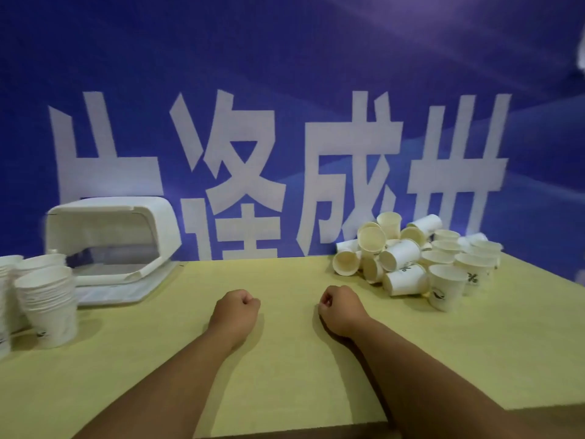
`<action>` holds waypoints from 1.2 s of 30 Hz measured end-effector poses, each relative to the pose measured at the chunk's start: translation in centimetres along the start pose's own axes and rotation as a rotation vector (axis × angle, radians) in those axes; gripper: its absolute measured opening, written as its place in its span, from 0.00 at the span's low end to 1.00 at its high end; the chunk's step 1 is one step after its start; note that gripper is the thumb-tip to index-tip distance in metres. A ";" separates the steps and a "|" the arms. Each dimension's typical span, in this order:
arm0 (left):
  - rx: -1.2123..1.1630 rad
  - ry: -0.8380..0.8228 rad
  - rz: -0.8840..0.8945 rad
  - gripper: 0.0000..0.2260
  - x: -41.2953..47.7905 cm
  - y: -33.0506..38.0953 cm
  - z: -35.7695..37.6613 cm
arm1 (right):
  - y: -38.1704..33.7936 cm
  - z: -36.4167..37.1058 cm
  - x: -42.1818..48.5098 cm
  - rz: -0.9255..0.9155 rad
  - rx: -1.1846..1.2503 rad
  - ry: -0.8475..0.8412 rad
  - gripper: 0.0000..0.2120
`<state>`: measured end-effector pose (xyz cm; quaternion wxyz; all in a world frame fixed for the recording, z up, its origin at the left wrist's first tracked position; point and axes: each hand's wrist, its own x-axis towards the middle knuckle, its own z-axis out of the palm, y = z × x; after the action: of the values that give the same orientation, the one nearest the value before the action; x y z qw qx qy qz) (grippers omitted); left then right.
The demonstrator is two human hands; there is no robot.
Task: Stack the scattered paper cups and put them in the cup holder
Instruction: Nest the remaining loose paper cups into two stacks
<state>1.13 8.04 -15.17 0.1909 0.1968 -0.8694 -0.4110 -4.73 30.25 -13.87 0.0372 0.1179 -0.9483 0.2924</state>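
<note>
A heap of scattered white paper cups (411,255) lies at the back right of the yellow table (285,359), some upright, some on their sides. Stacked cups (47,299) stand at the left edge. Behind them sits the white cup holder (110,236), its wide mouth facing me. My left hand (235,310) and my right hand (340,310) rest on the table in the middle as fists, fingers curled, holding nothing. Both are well apart from the cups.
A blue banner (285,90) with large white characters rises right behind the table's far edge. A white flat base (120,291) lies under the holder. The table's near edge shows at the bottom right.
</note>
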 end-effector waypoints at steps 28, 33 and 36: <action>0.284 -0.106 0.519 0.21 9.2 9.8 17.3 | 6.9 -4.6 9.7 0.079 0.162 0.493 0.03; 0.147 0.037 0.435 0.24 7.5 9.0 14.9 | 6.5 -5.1 8.6 0.025 0.191 0.489 0.07; 0.029 0.103 0.360 0.17 6.0 8.2 12.3 | 6.2 -5.3 7.8 -0.080 0.191 0.503 0.06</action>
<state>-11.52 17.72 -14.90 0.3029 0.0618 -0.8855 -0.3469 -13.80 36.65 -11.77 0.2718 0.0817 -0.8719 0.3991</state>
